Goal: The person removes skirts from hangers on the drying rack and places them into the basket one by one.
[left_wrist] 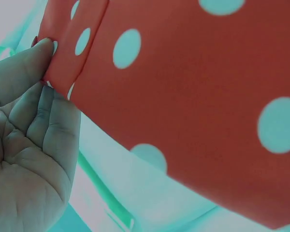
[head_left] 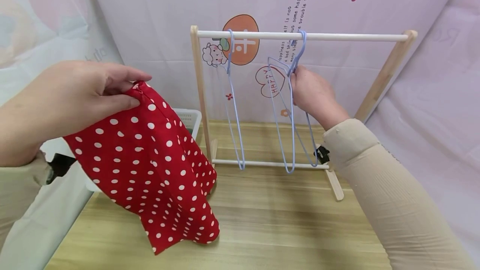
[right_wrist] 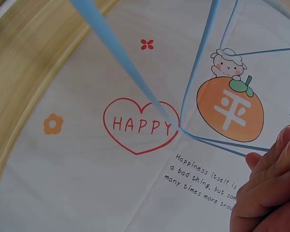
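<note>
A red polka-dot skirt (head_left: 161,166) hangs down from my left hand (head_left: 80,95). Thumb and fingers pinch it at the waistband, also close up in the left wrist view, where a stitched seam (left_wrist: 89,53) runs below the thumb. My right hand (head_left: 313,91) grips a light blue hanger (head_left: 292,136) just under its hook, while the hook stays over the white rod (head_left: 345,36). In the right wrist view the curled fingers (right_wrist: 275,179) are at the lower right, with the thin blue frame crossing before the backdrop. Another blue hanger (head_left: 235,120) hangs further left on the rod.
The small wooden rack has a left post (head_left: 200,82), a right post (head_left: 386,74) and a lower white bar (head_left: 262,163). A white plastic basket (head_left: 193,116) stands behind the skirt, partly hidden. Below lies a wood-grain tabletop (head_left: 285,224), with a printed cloth backdrop (head_left: 150,11) behind.
</note>
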Available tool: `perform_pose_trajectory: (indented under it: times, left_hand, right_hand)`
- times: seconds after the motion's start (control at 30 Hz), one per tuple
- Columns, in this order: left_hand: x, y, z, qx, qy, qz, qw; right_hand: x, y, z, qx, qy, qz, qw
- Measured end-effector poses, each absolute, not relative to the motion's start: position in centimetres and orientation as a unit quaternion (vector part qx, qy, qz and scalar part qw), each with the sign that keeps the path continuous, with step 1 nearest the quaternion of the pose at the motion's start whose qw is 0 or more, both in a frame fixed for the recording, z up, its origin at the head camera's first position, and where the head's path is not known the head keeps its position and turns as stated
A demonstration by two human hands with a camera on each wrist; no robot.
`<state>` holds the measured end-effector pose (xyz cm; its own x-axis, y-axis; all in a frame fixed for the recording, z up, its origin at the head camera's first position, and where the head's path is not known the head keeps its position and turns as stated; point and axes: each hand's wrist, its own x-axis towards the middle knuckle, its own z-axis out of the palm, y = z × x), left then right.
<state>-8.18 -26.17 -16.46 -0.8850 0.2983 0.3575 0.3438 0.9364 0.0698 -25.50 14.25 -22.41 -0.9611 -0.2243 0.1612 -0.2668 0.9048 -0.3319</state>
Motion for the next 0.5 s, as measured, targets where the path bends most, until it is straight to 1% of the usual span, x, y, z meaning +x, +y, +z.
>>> perform_pose_trajectory:
  times: [0.17,0.3,0.47,0.5]
  left_hand:
    - [-8.2,-25.4,-16.0,-0.203,-0.96,-0.012,0.193]
    - [-8.3,-25.0,-15.7,-0.217,-0.956,0.009,0.196]
    - [-8.4,-25.0,-15.6,-0.221,-0.952,0.01,0.213]
    - [-8.4,-25.1,-15.6,-0.213,-0.954,0.008,0.21]
  right_hand:
    - [-25.5,14.3,-22.4,0.126,-0.974,0.178,0.057]
    - [-25.6,14.4,-22.4,0.126,-0.975,0.176,0.057]
    - [-25.6,14.4,-22.5,0.126,-0.975,0.173,0.063]
    - [-25.6,14.4,-22.5,0.126,-0.975,0.173,0.063]
